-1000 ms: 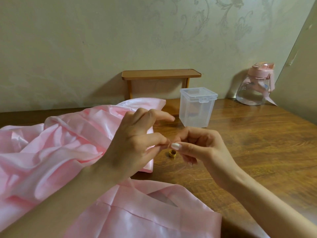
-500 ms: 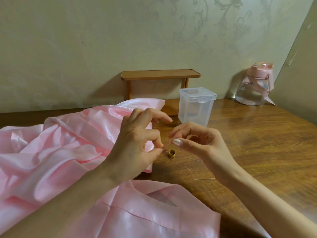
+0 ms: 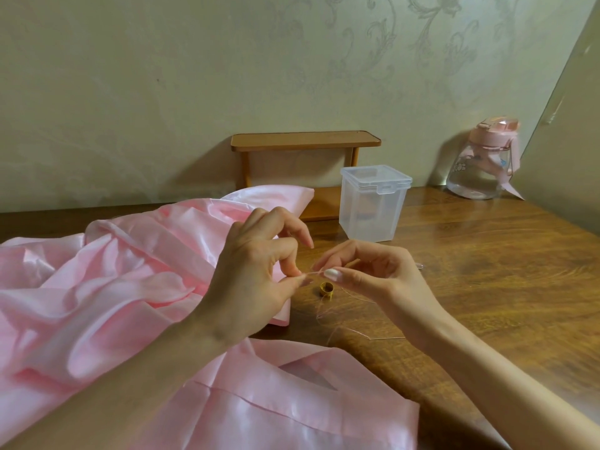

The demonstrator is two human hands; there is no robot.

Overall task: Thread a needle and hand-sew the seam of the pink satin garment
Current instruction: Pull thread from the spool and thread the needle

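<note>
- Our left hand (image 3: 256, 274) has its grip pinched, thumb and forefinger closed on a fine pale thread (image 3: 313, 272)
- Our right hand (image 3: 370, 277) pinches the same thread just beside it, thumb and forefinger closed; the short run of thread is taut between the two grips
- More thread trails down from the right hand and lies looped on the worktop (image 3: 487, 287)
- We cannot make out a needle in either grip; a thin straight glint lies on the worktop near the right wrist, too small to tell
- The garment (image 3: 113, 287) lies crumpled on the worktop's left and under our forearms
- A gold thimble (image 3: 326, 289) stands below the hands
- Behind are a clear lidded box (image 3: 373, 203), a small shelf (image 3: 305, 141) and a bottle (image 3: 480, 164) with a pink cap; its print is too small to read
</note>
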